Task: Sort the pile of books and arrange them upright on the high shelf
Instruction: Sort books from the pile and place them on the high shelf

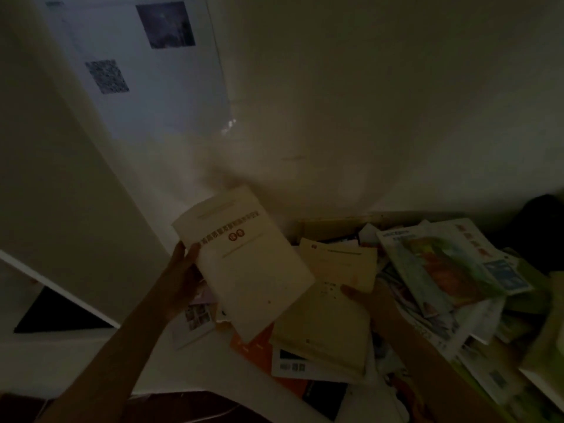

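My left hand (183, 271) grips the left edge of a cream book (247, 257) with red lettering, lifted and tilted above the pile. My right hand (366, 297) holds the right edge of a second cream book (323, 325) lying on the pile, thumb on its cover. The pile of books (442, 270) spreads to the right: colourful illustrated covers, an orange one (256, 349) and a pale one (338, 261) behind. No high shelf is in view. The scene is dim.
A white wall fills the upper view, with a white poster (146, 65) bearing dark squares at upper left. A white ledge (61, 288) and a dark opening (58, 315) lie at left. A dark object (540, 221) sits at far right behind the books.
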